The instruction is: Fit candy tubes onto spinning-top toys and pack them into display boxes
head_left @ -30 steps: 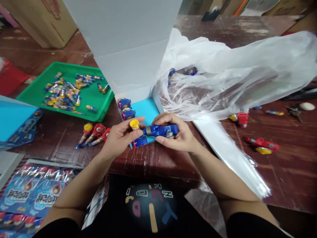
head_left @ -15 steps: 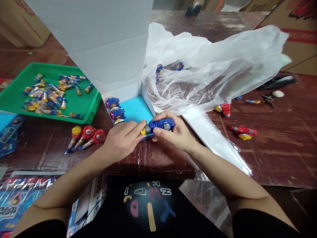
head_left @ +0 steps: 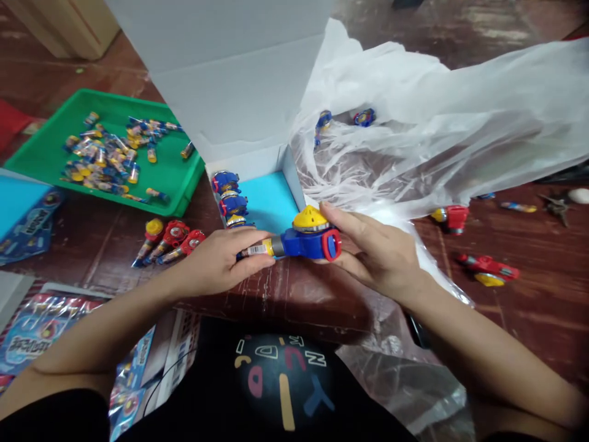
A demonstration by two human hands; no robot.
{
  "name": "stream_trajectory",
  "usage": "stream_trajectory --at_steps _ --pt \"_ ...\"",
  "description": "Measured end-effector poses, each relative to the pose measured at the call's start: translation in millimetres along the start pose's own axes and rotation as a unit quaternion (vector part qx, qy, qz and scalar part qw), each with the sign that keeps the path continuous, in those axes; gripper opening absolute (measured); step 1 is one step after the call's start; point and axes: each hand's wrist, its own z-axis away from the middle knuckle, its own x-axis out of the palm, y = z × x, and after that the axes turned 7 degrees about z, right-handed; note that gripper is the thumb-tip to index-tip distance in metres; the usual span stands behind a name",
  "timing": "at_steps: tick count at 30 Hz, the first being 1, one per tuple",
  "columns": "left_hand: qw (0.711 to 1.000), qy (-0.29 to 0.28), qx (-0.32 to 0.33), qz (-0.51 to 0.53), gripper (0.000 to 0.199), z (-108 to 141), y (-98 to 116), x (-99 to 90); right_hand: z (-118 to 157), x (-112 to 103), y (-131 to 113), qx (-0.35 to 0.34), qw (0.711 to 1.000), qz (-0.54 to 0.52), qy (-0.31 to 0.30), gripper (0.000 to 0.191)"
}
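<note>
Both hands hold one toy spinning-top launcher (head_left: 298,244) level over the front of the open white box (head_left: 296,178). Its body is blue, with a yellow spinning top (head_left: 310,220) on its upper side and a red ring at the right end. My left hand (head_left: 218,263) is closed round its clear tube handle (head_left: 256,249), which has a label and a yellow cap. My right hand (head_left: 386,255) grips the ring end, its index finger by the spinning top. Several blue launchers (head_left: 234,204) stand in a row along the box's left side, the nearest partly hidden by my left hand.
Left of the box is a green tray (head_left: 184,202) with many small filled tubes. Red launchers (head_left: 175,234) lie before it; two more, one being a red launcher (head_left: 490,269), lie at right. Crumpled clear plastic (head_left: 414,98) covers two blue launchers behind the box.
The launcher has turned so its yellow spinning top and red ring now show. My right hand has shifted to its right end, while my left hand now wraps the tube. The view has shifted.
</note>
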Motion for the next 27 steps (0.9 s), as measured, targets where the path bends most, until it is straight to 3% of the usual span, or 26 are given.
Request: stream_trajectory --at_steps 4,7,9,12,14,17,21,24,27 --pt "0.975 0.134 0.095 -0.151 0.039 0.5 -19.8 -10.8 -23.0 6.4 9.8 0.067 0.998 -0.015 -0.004 0.068" --pt "0.918 0.372 0.074 -0.115 0.038 -22.0 -64.3 -32.1 -48.6 26.3 42.2 0.137 0.989 0.063 0.01 0.063" --pt "0.873 0.484 0.049 -0.013 0.047 -46.3 -103.5 -41.1 -68.1 49.5 62.3 0.163 0.977 0.134 -0.033 0.061" --pt "0.862 0.488 0.004 0.133 0.062 -80.0 -153.8 -41.0 -96.9 81.9 75.5 0.124 0.956 0.223 -0.147 0.056" --pt "0.857 0.485 -0.026 0.17 0.065 -90.9 -172.7 -38.5 -111.3 87.5 73.1 0.087 0.943 0.257 -0.19 0.053" --pt "0.842 0.511 -0.027 0.172 0.061 -88.8 -184.5 -44.4 -119.6 65.8 62.2 0.083 0.935 0.284 -0.197 0.053" --pt "0.835 0.527 -0.015 0.156 0.051 -80.1 -196.0 -64.3 -104.7 25.4 50.4 0.075 0.927 0.283 -0.234 0.054" --pt "0.833 0.53 0.006 0.159 0.046 -83.5 -204.6 -69.5 -84.3 17.2 47.3 0.049 0.928 0.267 -0.255 0.052" --pt "0.833 0.523 0.02 0.176 0.047 -90.3 -207.2 -66.7 -71.7 20.4 47.7 0.052 0.931 0.274 -0.236 0.054"
